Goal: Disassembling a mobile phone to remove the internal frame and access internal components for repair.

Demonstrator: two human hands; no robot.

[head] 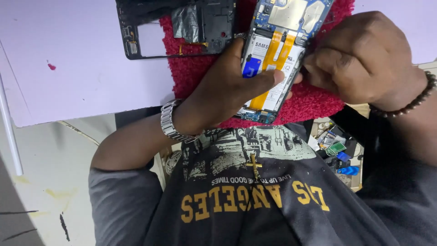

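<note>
Holding the opened smartphone with its blue circuit board, white battery and orange ribbon cable (276, 59), my left hand (227, 91) is closed around its lower half, thumb lying across the battery face. A steel link watch (170, 120) sits on that wrist. My right hand (364, 57) is bunched against the phone's right edge, fingertips pinched at the rim near the battery; I cannot tell whether they grip anything small there. A dark beaded bracelet (409, 102) circles that wrist. The phone hovers over a red fuzzy cloth (191, 75) on the pale lilac work surface (82, 64). The detached black plastic phone frame (177, 27) lies beyond, partly on the cloth.
</note>
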